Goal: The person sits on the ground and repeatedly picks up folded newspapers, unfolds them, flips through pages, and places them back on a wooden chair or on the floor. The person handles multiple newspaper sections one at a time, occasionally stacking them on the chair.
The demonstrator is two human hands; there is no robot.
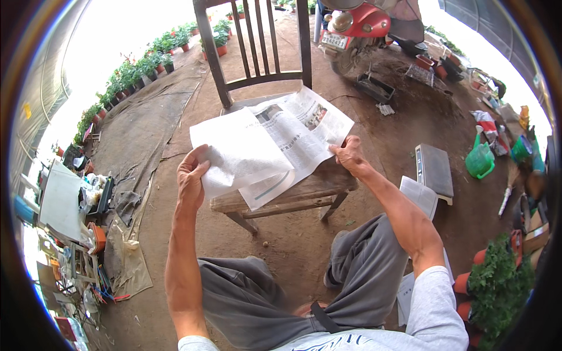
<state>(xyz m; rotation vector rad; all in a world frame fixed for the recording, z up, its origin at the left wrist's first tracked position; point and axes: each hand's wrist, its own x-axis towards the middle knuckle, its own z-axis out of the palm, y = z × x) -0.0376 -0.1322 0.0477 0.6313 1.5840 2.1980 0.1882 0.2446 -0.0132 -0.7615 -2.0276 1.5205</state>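
A newspaper [281, 140] is spread over the seat of a wooden chair [285, 195], its left part lifted and folded over the printed sheet below. My left hand [192, 173] pinches the left edge of the raised page between thumb and fingers. At the paper's right edge, my right hand [350, 154] grips the sheet near the seat's right side. The printed pages show columns of text and small pictures. Both forearms reach forward above my knees.
To the right lie a digital scale [434, 169], more newspaper [417, 197] and a green watering can [480, 158]. A red scooter [364, 22] stands behind the chair at the right. Potted plants [149, 66] line the left; a leafy plant [500, 281] sits at the lower right.
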